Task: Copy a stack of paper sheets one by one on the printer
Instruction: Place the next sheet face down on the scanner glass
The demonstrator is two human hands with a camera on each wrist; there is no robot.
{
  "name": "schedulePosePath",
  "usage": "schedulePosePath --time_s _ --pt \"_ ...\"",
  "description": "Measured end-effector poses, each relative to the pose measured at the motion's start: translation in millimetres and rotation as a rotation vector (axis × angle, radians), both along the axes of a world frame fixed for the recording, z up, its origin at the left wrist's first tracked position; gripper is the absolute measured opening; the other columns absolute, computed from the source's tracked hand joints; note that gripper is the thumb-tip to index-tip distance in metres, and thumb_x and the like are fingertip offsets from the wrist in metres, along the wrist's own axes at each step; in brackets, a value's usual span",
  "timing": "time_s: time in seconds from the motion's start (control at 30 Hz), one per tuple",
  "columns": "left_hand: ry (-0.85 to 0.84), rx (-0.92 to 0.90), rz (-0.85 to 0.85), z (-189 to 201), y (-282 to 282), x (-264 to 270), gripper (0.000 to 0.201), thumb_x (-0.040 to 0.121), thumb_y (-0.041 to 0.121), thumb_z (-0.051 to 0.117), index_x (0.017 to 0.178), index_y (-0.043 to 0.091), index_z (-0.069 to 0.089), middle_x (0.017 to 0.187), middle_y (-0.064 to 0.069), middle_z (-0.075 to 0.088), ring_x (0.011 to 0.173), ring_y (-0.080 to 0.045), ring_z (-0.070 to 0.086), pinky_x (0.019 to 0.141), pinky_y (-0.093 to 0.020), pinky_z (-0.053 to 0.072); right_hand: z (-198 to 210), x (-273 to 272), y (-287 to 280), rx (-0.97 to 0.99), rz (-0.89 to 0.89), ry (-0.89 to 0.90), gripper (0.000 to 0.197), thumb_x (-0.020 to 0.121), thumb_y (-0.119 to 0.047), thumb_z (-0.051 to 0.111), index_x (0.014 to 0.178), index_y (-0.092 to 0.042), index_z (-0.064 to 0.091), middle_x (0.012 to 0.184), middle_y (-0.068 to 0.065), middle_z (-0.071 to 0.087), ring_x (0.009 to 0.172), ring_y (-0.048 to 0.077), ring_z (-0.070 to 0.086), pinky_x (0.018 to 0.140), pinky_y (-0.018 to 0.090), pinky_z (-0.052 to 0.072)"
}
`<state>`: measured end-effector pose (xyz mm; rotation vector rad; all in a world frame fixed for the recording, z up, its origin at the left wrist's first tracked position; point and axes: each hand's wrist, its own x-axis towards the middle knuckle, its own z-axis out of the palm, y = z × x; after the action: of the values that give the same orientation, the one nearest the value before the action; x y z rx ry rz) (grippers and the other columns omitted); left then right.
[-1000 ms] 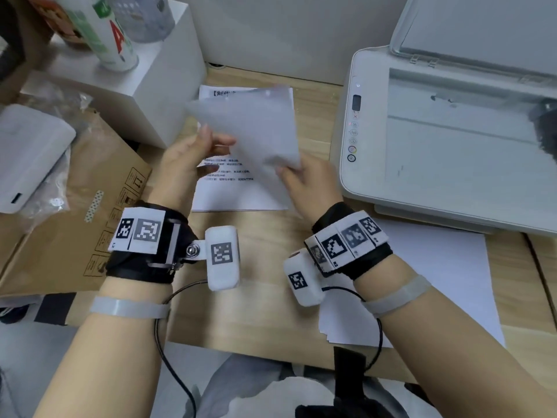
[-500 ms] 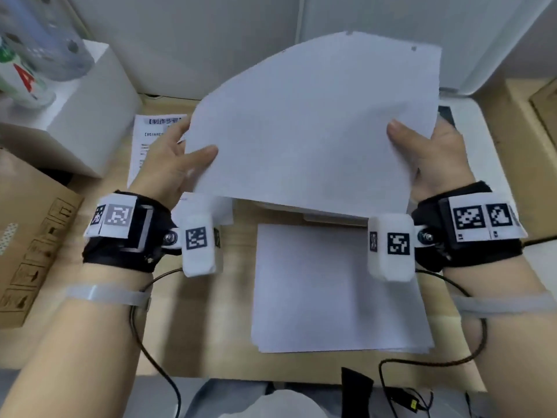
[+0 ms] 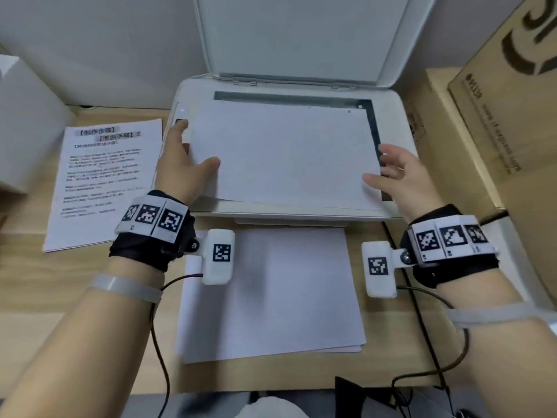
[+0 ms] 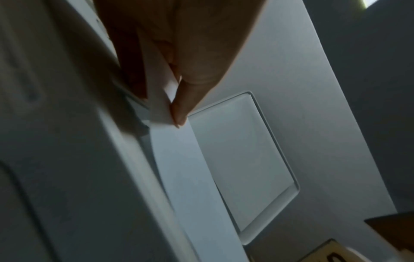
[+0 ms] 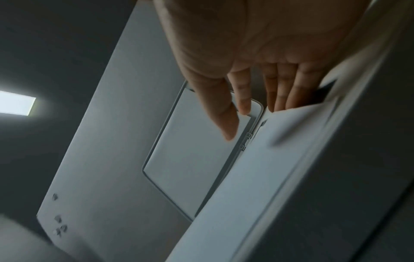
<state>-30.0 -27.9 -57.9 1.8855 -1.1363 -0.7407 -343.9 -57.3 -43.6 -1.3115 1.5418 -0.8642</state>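
Observation:
The white printer (image 3: 394, 122) stands with its lid (image 3: 301, 34) raised. One blank-side-up sheet (image 3: 286, 152) lies across the scanner glass, slightly askew. My left hand (image 3: 193, 152) pinches the sheet's left edge, thumb on top; the left wrist view shows the sheet (image 4: 179, 159) caught between thumb and fingers of that hand (image 4: 174, 106). My right hand (image 3: 388, 167) is at the sheet's right edge with straight, spread fingers and the thumb resting on the paper. In the right wrist view this hand (image 5: 246, 106) lies open over the sheet (image 5: 268, 159).
A stack of printed sheets (image 3: 102, 182) lies on the desk left of the printer. A stack of blank-side-up sheets (image 3: 271, 297) lies in front of it. Cardboard boxes (image 3: 482, 131) crowd the right side, a white box (image 3: 27, 131) the left. Wrist cables trail at the desk's near edge.
Both hands carried the sheet from the left stack to the printer and lowered it onto the glass. The right hand's grip has loosened to straight fingers.

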Motion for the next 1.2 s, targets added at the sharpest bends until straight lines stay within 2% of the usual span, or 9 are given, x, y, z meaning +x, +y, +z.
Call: schedulePosePath --time_s 0.13,0.2,0.3,0.43,0.53,0.67,0.77,0.97,1.2 --pt "-0.163 0.028 0.002 5.9 0.7 -13.2 0.071 0.086 0.014 0.066 0.146 0.017 0.028 0.14 -0.007 0.046 0.123 -0.026 0.048 0.097 -0.03 0.037 -6.6 -5.5 3.3 -0.057 0.077 0.193 0.052 0.082 -0.01 0.069 0.13 -0.018 0.051 0.134 0.003 0.041 0.115 0.01 0.045 0.104 0.026 0.037" --pt "-0.198 0.041 0.003 6.9 0.5 -15.4 0.07 0.086 0.015 0.066 0.145 0.016 0.029 0.138 -0.01 0.048 0.122 -0.027 0.048 0.096 -0.031 0.037 -9.0 -8.0 5.5 -0.111 0.092 0.312 0.048 0.081 -0.015 0.07 0.126 -0.022 0.054 0.136 0.001 0.038 0.123 0.013 0.041 0.111 0.03 0.028" --pt "-0.248 0.069 -0.001 5.1 -1.0 -13.7 0.069 0.085 0.017 0.068 0.144 0.013 0.033 0.136 -0.012 0.048 0.124 -0.028 0.046 0.101 -0.034 0.035 -9.0 -10.0 10.4 -0.119 0.106 0.572 0.044 0.083 -0.032 0.067 0.125 -0.033 0.054 0.144 -0.005 0.033 0.136 0.015 0.023 0.114 0.036 0.01" --pt "-0.394 0.073 -0.02 2.0 2.9 -9.7 0.062 0.082 0.024 0.071 0.138 0.017 0.045 0.142 -0.013 0.032 0.131 -0.032 0.032 0.108 -0.041 0.028 -10.7 -11.6 13.5 -0.037 0.191 0.647 0.046 0.083 -0.05 0.063 0.127 -0.043 0.052 0.156 -0.007 0.016 0.143 0.012 0.002 0.112 0.036 -0.004" --pt "-0.51 0.151 -0.048 3.9 8.7 -1.1 0.056 0.081 0.033 0.071 0.133 0.03 0.05 0.15 -0.005 0.021 0.137 -0.03 0.02 0.108 -0.048 0.02 -10.5 -10.3 11.0 -0.019 0.216 0.663 0.053 0.079 -0.054 0.065 0.129 -0.047 0.048 0.158 -0.007 0.009 0.144 0.011 -0.004 0.111 0.036 -0.005" --pt "-0.522 0.227 -0.14 5.4 15.4 11.1 0.042 0.085 0.041 0.065 0.126 0.04 0.055 0.158 0.002 0.006 0.145 -0.023 0.003 0.112 -0.051 0.006 -10.9 -6.8 8.6 0.02 0.243 0.707 0.062 0.074 -0.062 0.065 0.131 -0.052 0.043 0.159 -0.007 0.002 0.144 0.012 -0.008 0.111 0.039 -0.006" --pt "-0.526 0.312 -0.212 4.5 13.5 17.9 0.047 0.086 0.042 0.063 0.131 0.045 0.05 0.16 0.004 -0.006 0.146 -0.02 -0.009 0.113 -0.053 0.0 -11.5 -4.1 7.8 0.043 0.237 0.759 0.06 0.076 -0.06 0.064 0.131 -0.054 0.041 0.159 -0.008 -0.001 0.144 0.013 -0.009 0.112 0.041 -0.006" --pt "-0.542 0.378 -0.285 0.6 2.6 22.8 0.055 0.084 0.052 0.062 0.134 0.053 0.04 0.159 0.005 -0.015 0.146 -0.023 -0.015 0.113 -0.058 -0.003 -13.9 -4.5 5.7 0.06 0.205 0.777 0.057 0.08 -0.057 0.061 0.133 -0.052 0.04 0.158 -0.009 0.0 0.144 0.013 -0.008 0.113 0.041 -0.006" --pt "-0.531 0.414 -0.329 -1.8 -0.4 25.9 0.061 0.083 0.059 0.058 0.138 0.054 0.033 0.158 0.001 -0.021 0.144 -0.027 -0.022 0.112 -0.06 -0.003 -15.8 -0.3 5.3 0.043 0.147 0.81 0.053 0.084 -0.059 0.055 0.134 -0.051 0.04 0.158 -0.01 0.006 0.144 0.013 -0.003 0.112 0.04 -0.002"
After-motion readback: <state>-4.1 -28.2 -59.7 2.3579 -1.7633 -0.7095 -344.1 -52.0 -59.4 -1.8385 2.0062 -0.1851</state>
